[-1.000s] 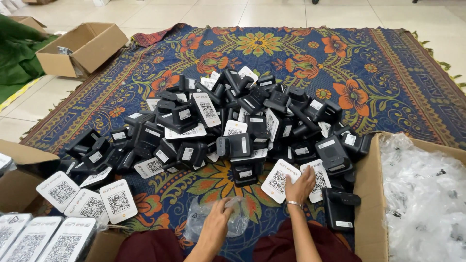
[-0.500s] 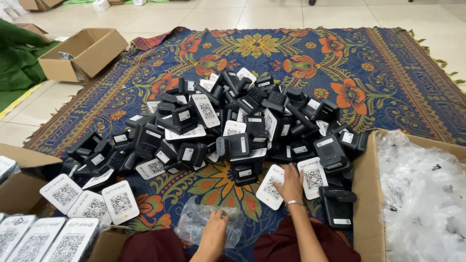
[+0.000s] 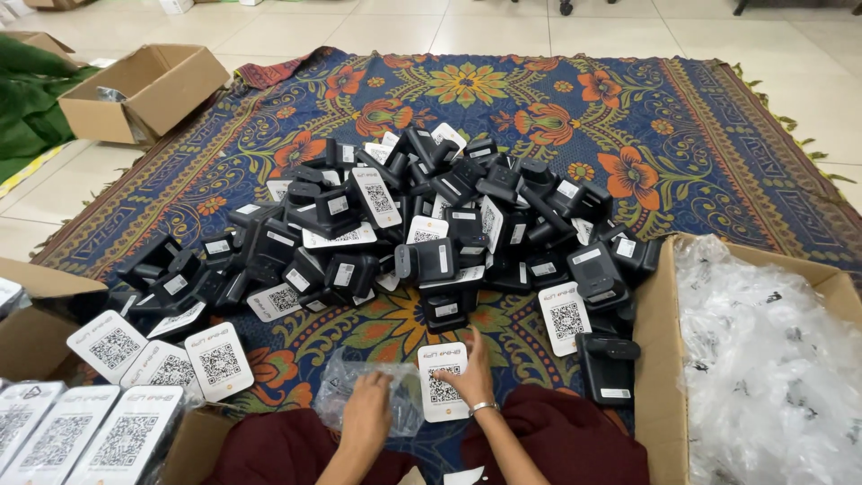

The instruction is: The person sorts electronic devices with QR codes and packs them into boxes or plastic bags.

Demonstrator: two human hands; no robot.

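Observation:
My right hand grips a white card-faced device with a square code on its face, holding it low over the rug close to my lap. My left hand rests on a crumpled clear plastic bag just left of that device, fingers closed on the plastic. Ahead of both hands lies a big heap of black devices with white code faces and labels, spread across the patterned rug.
A carton of clear plastic bags stands at my right. Another carton of white-faced devices sits at my lower left, with more cards leaning beside it. An open brown box lies far left on the tiles.
My right hand lifted one white-faced device off the heap's near edge and drew it back toward my lap. My left hand stayed on the plastic bag.

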